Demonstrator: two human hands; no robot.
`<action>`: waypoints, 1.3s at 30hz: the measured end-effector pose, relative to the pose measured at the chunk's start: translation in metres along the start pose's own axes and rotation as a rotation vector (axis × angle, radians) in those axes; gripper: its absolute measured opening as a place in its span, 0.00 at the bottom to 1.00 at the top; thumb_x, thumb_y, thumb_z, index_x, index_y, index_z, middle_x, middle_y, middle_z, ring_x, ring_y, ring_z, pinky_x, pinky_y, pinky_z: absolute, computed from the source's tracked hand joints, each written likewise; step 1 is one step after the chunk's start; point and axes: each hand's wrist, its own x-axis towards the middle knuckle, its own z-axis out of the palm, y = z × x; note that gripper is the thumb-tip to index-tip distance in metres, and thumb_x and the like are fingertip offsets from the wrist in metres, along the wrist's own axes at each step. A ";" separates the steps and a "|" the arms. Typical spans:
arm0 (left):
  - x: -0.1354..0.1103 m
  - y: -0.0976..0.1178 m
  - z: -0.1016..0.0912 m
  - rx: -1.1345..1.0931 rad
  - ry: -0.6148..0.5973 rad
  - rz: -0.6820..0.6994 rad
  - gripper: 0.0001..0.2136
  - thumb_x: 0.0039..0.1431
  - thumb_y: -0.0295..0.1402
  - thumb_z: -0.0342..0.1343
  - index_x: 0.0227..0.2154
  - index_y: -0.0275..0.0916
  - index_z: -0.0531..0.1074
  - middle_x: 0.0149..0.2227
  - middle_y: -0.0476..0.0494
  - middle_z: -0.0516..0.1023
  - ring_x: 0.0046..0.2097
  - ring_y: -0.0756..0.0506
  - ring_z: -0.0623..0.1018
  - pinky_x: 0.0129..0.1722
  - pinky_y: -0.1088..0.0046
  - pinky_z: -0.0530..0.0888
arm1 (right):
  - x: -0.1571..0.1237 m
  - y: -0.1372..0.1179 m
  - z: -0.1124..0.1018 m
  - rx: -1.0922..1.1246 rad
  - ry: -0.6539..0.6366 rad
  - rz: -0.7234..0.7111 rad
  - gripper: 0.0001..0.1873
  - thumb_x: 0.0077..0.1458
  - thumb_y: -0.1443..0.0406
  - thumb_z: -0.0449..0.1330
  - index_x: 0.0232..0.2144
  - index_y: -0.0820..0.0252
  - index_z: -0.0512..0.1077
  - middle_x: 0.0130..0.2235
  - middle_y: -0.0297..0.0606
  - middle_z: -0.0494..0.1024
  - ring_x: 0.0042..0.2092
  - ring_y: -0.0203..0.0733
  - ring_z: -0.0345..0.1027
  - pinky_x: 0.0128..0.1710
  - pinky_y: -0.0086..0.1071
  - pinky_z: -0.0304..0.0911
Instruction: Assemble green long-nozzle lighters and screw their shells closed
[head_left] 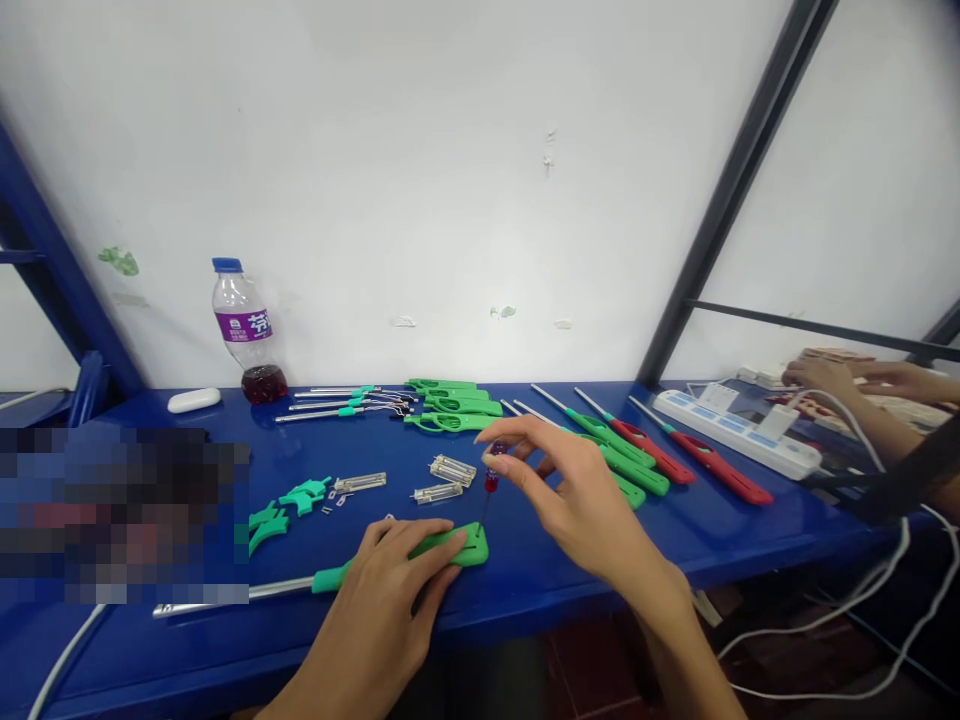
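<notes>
My left hand (394,590) presses a green long-necked gas lighter (472,546) flat on the blue table, its metal tube (281,589) pointing left. Between the thumb and fingertips of my right hand (566,490) stands a small screwdriver (491,481) with a dark red handle. Its tip meets the handle end of the lighter, near a screw hole. My left fingers cover most of the lighter's grip. Just beyond lie clear fuel tanks (439,492), teal plastic triggers (304,495) and tiny loose parts (341,498).
Opened green handle shells (457,422) and metal tubes (319,412) lie at the back. Green and red lighters (720,467) lie right, beside a white power strip (739,432). A drink bottle (247,325) stands back left. Another person's hand (821,377) shows far right; a blurred patch hides the left.
</notes>
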 end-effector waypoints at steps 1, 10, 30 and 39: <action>0.000 0.001 0.000 -0.005 -0.003 0.003 0.17 0.72 0.27 0.55 0.57 0.52 0.77 0.53 0.45 0.82 0.51 0.37 0.81 0.56 0.47 0.74 | 0.001 0.001 0.001 -0.015 0.016 -0.010 0.08 0.71 0.64 0.60 0.47 0.50 0.79 0.46 0.33 0.84 0.41 0.40 0.78 0.35 0.30 0.69; 0.002 0.004 0.000 -0.023 0.017 0.012 0.16 0.71 0.26 0.56 0.56 0.50 0.78 0.51 0.45 0.83 0.48 0.38 0.80 0.52 0.49 0.74 | -0.002 0.000 -0.001 0.138 -0.119 0.018 0.14 0.74 0.63 0.55 0.53 0.45 0.79 0.51 0.30 0.84 0.48 0.40 0.79 0.47 0.32 0.73; 0.002 0.004 0.001 -0.012 0.037 0.007 0.16 0.70 0.26 0.58 0.55 0.50 0.77 0.51 0.47 0.83 0.48 0.38 0.80 0.51 0.53 0.74 | 0.002 -0.003 0.009 -0.128 0.002 0.031 0.11 0.71 0.62 0.60 0.51 0.48 0.80 0.42 0.34 0.82 0.40 0.43 0.77 0.40 0.35 0.71; 0.002 0.005 0.000 -0.015 0.043 0.011 0.17 0.70 0.26 0.58 0.56 0.51 0.77 0.52 0.47 0.83 0.50 0.38 0.81 0.53 0.51 0.73 | -0.001 -0.002 0.001 -0.105 -0.060 0.009 0.15 0.74 0.64 0.55 0.54 0.46 0.79 0.41 0.34 0.82 0.43 0.43 0.77 0.45 0.36 0.69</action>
